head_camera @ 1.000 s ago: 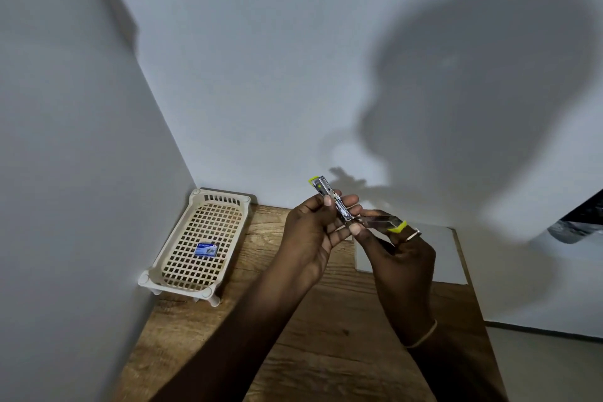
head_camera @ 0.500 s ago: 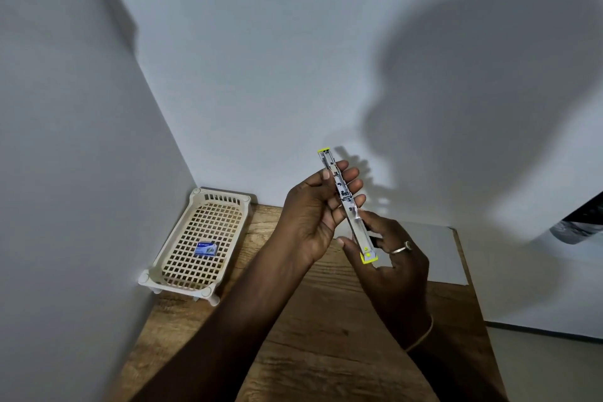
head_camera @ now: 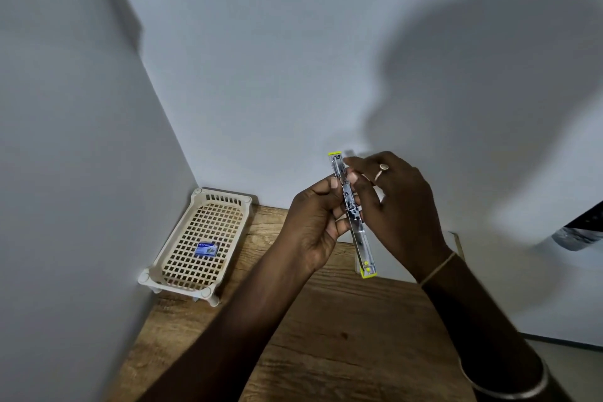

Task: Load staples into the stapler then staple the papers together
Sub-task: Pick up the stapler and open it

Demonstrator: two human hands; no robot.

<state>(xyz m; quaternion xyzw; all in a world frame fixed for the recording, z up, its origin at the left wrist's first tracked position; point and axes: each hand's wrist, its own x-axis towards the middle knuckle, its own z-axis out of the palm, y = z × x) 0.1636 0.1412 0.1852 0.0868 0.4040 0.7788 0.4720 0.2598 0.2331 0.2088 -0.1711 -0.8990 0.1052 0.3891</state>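
Loading step, magazine exposed. The stapler [head_camera: 361, 243], swung open flat, stands upright above the surface [head_camera: 342, 336]. The left hand [head_camera: 313, 225] pinches its middle, and the right hand's [head_camera: 398, 202] curled fingers [head_camera: 354, 177] grip its far end. Judged next: fetch a strip from the staple box [head_camera: 206, 249] in the far-left basket [head_camera: 168, 238], then seat it in the channel. The papers [head_camera: 394, 269] lie behind the hands.

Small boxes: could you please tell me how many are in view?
1. A blue box lies in the cream basket at the table's far left corner. Another could be hidden from view.
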